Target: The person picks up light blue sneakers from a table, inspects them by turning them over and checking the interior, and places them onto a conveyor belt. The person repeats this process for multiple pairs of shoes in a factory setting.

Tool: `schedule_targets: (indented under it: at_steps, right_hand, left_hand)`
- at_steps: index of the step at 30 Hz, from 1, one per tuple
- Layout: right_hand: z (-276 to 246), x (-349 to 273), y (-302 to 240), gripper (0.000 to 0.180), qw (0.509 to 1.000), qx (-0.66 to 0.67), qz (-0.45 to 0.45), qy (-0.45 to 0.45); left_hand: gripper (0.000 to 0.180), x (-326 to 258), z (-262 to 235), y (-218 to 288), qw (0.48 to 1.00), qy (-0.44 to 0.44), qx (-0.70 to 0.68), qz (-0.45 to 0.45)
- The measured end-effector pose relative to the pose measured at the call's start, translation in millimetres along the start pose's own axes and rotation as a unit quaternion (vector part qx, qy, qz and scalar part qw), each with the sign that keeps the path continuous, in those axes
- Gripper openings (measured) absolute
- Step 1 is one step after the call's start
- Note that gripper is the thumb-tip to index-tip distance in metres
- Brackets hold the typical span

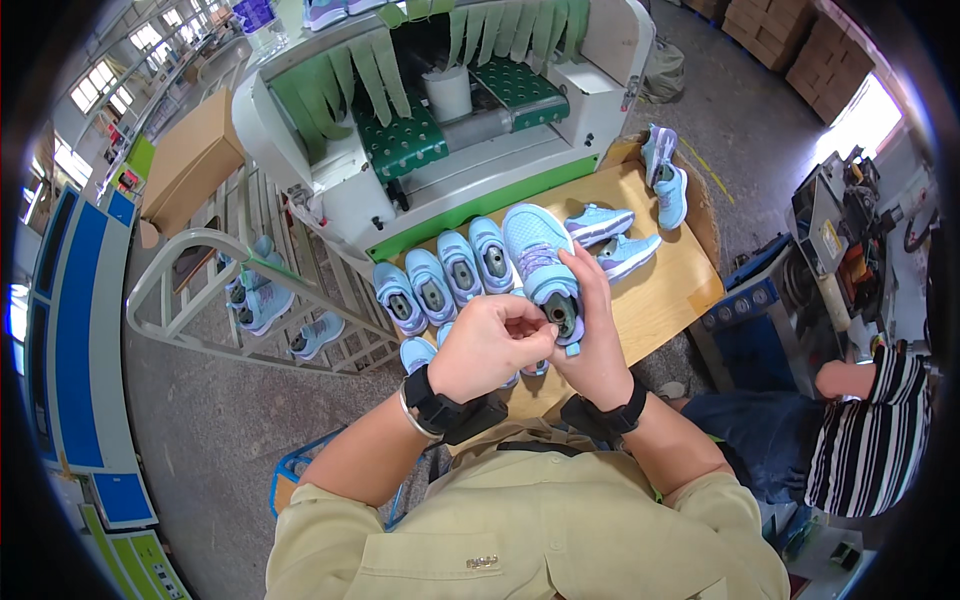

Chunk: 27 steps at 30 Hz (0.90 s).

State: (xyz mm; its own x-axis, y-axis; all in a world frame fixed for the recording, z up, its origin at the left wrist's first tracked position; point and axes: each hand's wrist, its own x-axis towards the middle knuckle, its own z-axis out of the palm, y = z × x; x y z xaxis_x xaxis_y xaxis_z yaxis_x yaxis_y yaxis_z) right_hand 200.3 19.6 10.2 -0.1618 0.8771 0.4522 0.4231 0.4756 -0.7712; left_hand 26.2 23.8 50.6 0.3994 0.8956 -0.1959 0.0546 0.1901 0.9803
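A light-blue sneaker [534, 236] with lilac laces is held up over the table, toe pointing away from me. My right hand [597, 345] grips it along its right side and heel. At the shoe's opening, my left hand [487, 343] has thumb and fingers pinched together by the collar; what lies between the fingertips is too small to make out. Dark grey filling with a round hole shows inside the shoe. Just beyond my left hand stands a row of matching sneakers [430, 285]. More of them are partly hidden under my hands.
The wooden table [655, 290] also carries a pair of sneakers lying tilted [625, 255] and others at its far right corner [668, 195]. Behind it stands a machine [470, 180] with green strip curtains. A metal rack [300, 300] is left; a person in stripes [860, 440] is right.
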Motion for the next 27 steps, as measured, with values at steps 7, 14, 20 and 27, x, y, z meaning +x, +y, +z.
schedule_targets:
  at_steps: [7,14,20,27]
  right_hand:
    - [-0.5,0.1,-2.0,0.092,1.0,-0.003,0.002,-0.001]
    - [-2.0,0.7,-5.5,0.092,1.0,-0.003,-0.001,-0.007]
    - [-1.9,-0.5,-6.4,0.092,1.0,-0.004,0.007,-0.002]
    - [-1.4,-2.0,-8.1,0.089,1.0,0.013,0.015,-0.009]
  left_hand:
    - [0.02,0.0,-0.3,-1.4,1.0,0.003,-0.003,0.004]
    - [0.019,-0.3,1.8,-0.5,1.0,0.021,0.005,0.0]
    - [0.019,-1.3,4.0,2.1,1.0,0.02,0.005,0.004]
    - [0.017,-4.1,3.3,0.7,1.0,0.022,0.001,0.008]
